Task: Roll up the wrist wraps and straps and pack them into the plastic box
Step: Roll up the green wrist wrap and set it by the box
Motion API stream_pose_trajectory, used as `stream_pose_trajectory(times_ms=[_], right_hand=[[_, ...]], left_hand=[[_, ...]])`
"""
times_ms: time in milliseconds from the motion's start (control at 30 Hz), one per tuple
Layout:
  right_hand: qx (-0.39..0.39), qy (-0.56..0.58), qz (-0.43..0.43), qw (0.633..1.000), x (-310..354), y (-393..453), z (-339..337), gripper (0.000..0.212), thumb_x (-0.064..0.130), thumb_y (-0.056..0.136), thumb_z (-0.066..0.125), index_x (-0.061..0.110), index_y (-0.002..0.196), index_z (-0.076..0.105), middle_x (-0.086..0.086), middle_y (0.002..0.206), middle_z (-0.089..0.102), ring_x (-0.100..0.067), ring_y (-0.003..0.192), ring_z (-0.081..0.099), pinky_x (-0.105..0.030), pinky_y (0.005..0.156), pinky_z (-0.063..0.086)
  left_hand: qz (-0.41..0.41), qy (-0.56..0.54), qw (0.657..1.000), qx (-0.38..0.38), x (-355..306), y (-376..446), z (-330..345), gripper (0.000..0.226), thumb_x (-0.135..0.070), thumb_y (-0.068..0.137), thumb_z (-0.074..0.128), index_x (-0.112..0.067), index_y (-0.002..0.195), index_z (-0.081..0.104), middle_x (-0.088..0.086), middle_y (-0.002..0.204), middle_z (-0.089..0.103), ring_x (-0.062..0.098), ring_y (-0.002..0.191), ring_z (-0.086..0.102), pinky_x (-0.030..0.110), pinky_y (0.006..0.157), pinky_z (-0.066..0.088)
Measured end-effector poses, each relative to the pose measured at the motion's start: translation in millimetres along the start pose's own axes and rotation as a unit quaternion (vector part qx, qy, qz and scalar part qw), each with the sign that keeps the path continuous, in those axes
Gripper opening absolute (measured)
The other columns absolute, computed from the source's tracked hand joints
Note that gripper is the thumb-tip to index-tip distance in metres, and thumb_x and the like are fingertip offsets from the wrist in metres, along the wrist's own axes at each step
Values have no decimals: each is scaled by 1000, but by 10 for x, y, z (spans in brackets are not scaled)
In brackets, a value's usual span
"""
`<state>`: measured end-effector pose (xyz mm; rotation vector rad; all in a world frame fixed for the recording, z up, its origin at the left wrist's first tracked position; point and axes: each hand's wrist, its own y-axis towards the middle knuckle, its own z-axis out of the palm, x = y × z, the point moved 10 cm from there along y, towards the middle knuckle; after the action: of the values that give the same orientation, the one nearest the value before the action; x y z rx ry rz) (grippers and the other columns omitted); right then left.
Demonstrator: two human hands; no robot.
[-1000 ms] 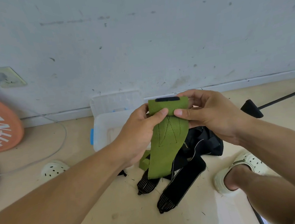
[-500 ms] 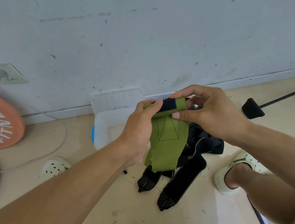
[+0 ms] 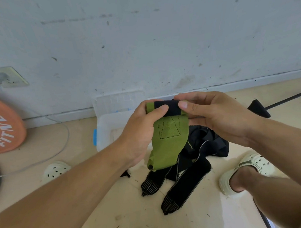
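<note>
Together both hands (image 3: 142, 130) (image 3: 216, 115) pinch the green wrap's (image 3: 168, 144) rolled top.

Orange disc (image 3: 1, 123) — pale clogs (image 3: 55, 170)

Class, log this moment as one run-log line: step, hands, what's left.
step: rolling green wrist wrap from top | left hand, right hand: both pinching roll | black straps: unrolled on floor | plastic box: open

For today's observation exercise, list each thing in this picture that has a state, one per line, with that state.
Green wrap: top end rolled, the rest hanging loose.
Left hand: gripping the roll.
Right hand: gripping the roll.
Black straps: unrolled, heaped on the floor.
Plastic box: open, lid leaning on the wall.
Wall socket: plug in.
</note>
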<state>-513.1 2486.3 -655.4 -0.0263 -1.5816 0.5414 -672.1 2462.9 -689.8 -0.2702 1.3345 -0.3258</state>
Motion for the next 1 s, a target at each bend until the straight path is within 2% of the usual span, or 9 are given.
stream_pose_trajectory(times_ms=[100, 167, 300, 400, 467, 600, 733, 833, 1000], right_hand=[[48, 11, 46, 998, -102, -4, 55, 43, 29, 82, 73, 11, 121, 74, -5, 116, 77, -22, 107, 74, -29, 91, 60], [68, 8, 70, 995, -156, -24, 83, 43, 26, 84, 72, 7, 123, 72, -11, 117, 77, -28, 111, 73, -32, 95, 59], [41, -10, 64, 997, -141, -43, 20, 40, 20, 79, 76, 10, 117, 73, -7, 109, 79, -21, 102, 76, -27, 84, 62], [19, -43, 57, 997, -74, -120, 45, 24, 11, 88, 76, 16, 111, 75, 0, 98, 80, -12, 89, 76, -23, 74, 62], [25, -44, 51, 997, 18, -205, 95, 26, 9, 91, 74, 13, 116, 73, -5, 101, 78, -12, 87, 76, -20, 70, 59], [65, -88, 36, 993, 266, -339, 233, 35, 16, 87, 80, 11, 121, 73, -14, 117, 76, -21, 103, 76, -31, 87, 62], [112, -110, 9, 988, 422, -541, 371, 32, 12, 83, 83, 10, 114, 76, -11, 107, 79, -25, 103, 77, -38, 95, 60], [78, -176, -39, 981, 524, -556, 313, 32, 15, 81, 86, 15, 112, 77, -9, 102, 80, -26, 97, 78, -44, 94, 61], [8, -295, -106, 950, 489, -453, 250, 21, 29, 84, 85, 28, 104, 77, -2, 85, 78, -22, 77, 75, -44, 77, 62]], left_hand=[[11, 11, 1000, 14, 8, 8, 13, 21, -16, 98, 66, -16, 119, 66, 3, 111, 76, 23, 107, 72, 46, 97, 57], [18, 37, 999, 21, 10, -6, 23, 21, -12, 100, 62, -19, 120, 65, 1, 110, 75, 20, 106, 72, 42, 95, 57], [34, 78, 996, 26, 9, -47, 44, 31, -22, 99, 68, -16, 128, 62, 5, 120, 74, 22, 113, 71, 48, 103, 55], [30, 78, 995, 45, -3, -183, 68, 46, -35, 93, 73, -14, 133, 63, 5, 126, 74, 22, 119, 69, 50, 109, 51], [28, 77, 995, 56, -52, -327, 106, 50, -38, 91, 68, -15, 136, 63, 4, 126, 74, 22, 120, 69, 51, 110, 50], [57, 117, 990, 50, -282, -561, 134, 44, -43, 94, 67, -23, 133, 65, -1, 124, 75, 19, 119, 69, 51, 109, 50], [75, 170, 980, 64, -418, -702, 228, 29, -33, 104, 60, -25, 131, 65, -5, 121, 75, 12, 114, 71, 45, 106, 53], [81, 173, 979, 73, -415, -696, 255, 28, -31, 105, 59, -24, 132, 63, -3, 122, 75, 15, 115, 71, 46, 106, 54], [91, 184, 976, 73, -370, -550, 235, 23, -36, 104, 59, -24, 123, 65, -5, 108, 78, 14, 107, 73, 47, 102, 55]])
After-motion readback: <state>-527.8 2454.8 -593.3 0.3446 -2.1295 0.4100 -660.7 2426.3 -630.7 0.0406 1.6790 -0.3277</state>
